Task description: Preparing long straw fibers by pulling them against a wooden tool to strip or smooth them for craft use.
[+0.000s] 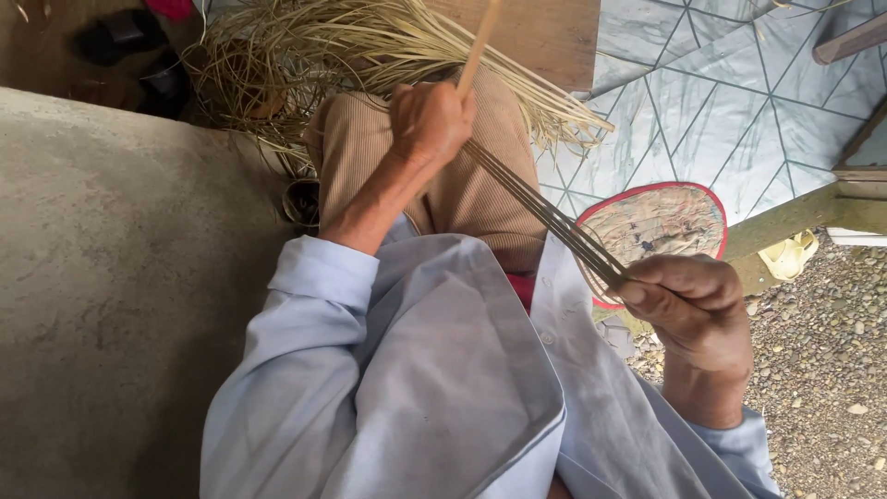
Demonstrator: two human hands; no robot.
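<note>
Above the person's bent knee (462, 176), clad in ribbed tan cloth, the left hand (428, 120) is closed in a fist around a pale flat stick (480, 42) that rises past the top edge of the picture. From that fist a bundle of thin dark strips (545, 214) runs taut and slanting down — away from the knee, towards the lower right — into the right hand (695, 305). The right hand's thumb and forefinger are pinched together on the near end of the strips, its other fingers curled under; the strips lie side by side, fanning slightly as they reach the pinch.

Beyond the knee, towards the top of the view, lies a loose heap of straw-coloured fibres (323, 55), spreading over both sides of the leg. Right of the knee, partly behind the right hand, a flat woven fan with a red rim (656, 222) lies at the edge of a pale sheet printed with a triangle pattern (730, 102). Further right of the knee and lower, past the fan, is gravel ground (822, 370). Left of the knee a broad grey concrete surface (120, 296) fills that side. Below the knee, nearest the camera, hangs the person's light blue shirt (434, 388), sleeves covering both forearms partway.
</note>
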